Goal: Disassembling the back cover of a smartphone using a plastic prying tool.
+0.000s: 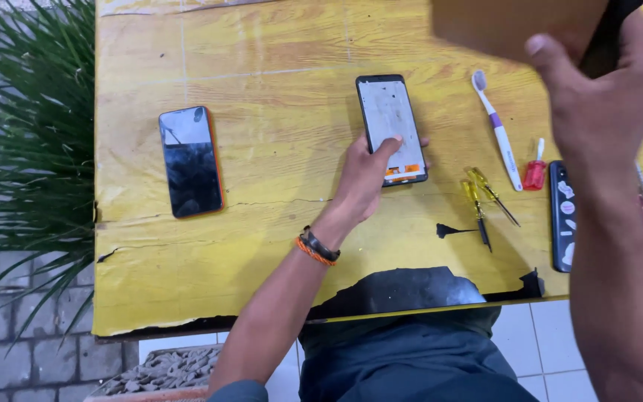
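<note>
A phone panel (391, 128) is being grasped at its lower end by the left hand (366, 175) on the yellow table (262, 246). A brown board (515, 26) is being gripped by the right hand (604, 97), raised above the screwdrivers (481, 197).

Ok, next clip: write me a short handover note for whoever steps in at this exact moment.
Left hand: thumb and fingers around the lower end of the phone display panel, which lies on the yellow table.
Right hand: raised close to the camera, gripping a brown flat piece and something dark; what they are is unclear.
On the table: dark phone with orange edge to the left; toothbrush, two yellow-handled screwdrivers, small red screwdriver and a black case to the right.
Done and left: cannot be told from this view.
</note>
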